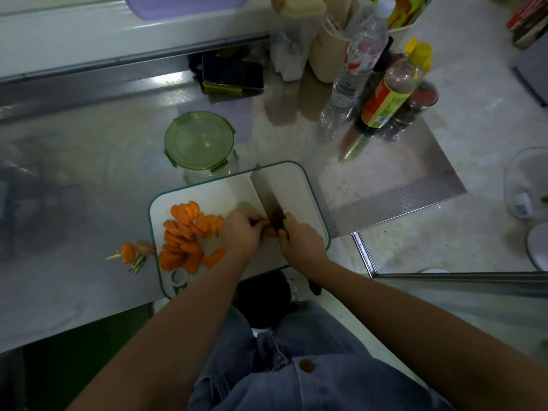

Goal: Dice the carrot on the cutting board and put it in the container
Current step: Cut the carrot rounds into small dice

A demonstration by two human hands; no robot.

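On a white rectangular plastic cutting board with a teal rim (308,185), set on a brushed steel counter (74,161), the person is in the middle of cutting a carrot. The left hand (241,232) is curled down over the last uncut orange stub of carrot (270,231), fingertips pinning it to the board, while the right hand (299,237) is clenched around the dark handle of a broad steel cleaver (262,188), whose blade points away from the body and stands right against the stub. To the left of the hands lies a heap of thin orange carrot slices (185,232), half-rounds and ovals rather than cubes, so the work looks to be at the slicing stage, with true dicing not yet done. The trimmed carrot top with its green stalks (129,255) lies off the board's left edge on the counter. The round clear container with a green clip-on lid (199,140) stands just beyond the board's far left corner, lid in place, and nothing orange shows inside it. As I judge it, the next move calls for finishing the stub with the fingertips tucked back from the edge, since they sit very near the blade; then the slices need stacking and cross-cutting into small pieces, and the lid must come off before anything can be transferred.
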